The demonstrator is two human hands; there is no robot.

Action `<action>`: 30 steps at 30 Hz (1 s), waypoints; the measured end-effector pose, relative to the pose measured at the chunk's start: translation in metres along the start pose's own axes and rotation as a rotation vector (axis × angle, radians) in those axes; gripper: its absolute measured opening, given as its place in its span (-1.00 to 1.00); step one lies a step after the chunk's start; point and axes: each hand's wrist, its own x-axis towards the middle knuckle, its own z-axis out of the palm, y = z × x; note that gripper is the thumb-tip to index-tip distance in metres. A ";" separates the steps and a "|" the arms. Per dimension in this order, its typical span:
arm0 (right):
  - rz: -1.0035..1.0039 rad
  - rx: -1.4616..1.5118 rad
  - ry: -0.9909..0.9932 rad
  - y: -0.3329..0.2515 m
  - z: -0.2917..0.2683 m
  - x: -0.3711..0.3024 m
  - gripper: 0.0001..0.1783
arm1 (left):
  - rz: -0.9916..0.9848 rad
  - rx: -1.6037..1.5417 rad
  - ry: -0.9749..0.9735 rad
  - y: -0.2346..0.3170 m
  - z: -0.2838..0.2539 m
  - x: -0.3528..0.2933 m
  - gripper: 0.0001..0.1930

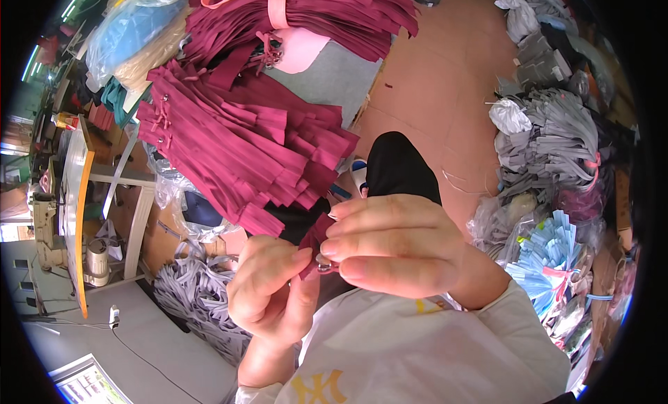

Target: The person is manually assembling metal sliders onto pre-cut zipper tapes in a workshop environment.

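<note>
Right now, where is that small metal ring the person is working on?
In the head view, the small metal ring sits low at centre, pinched between the left hand and the right hand, at the end of a maroon fabric strip.

Metal ring (325,266) mostly behind fingers (362,247)
</note>
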 end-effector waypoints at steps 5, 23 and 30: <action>0.006 -0.012 -0.013 0.000 -0.001 -0.002 -0.77 | -0.184 -0.172 0.074 0.001 0.004 -0.006 -0.79; 0.550 0.326 -0.205 -0.011 -0.020 -0.009 -0.64 | 0.056 0.049 -0.085 -0.002 -0.002 0.002 -0.69; 0.420 0.308 -0.121 -0.012 -0.013 -0.010 -0.65 | 0.058 -0.027 -0.028 -0.005 -0.003 -0.007 -0.67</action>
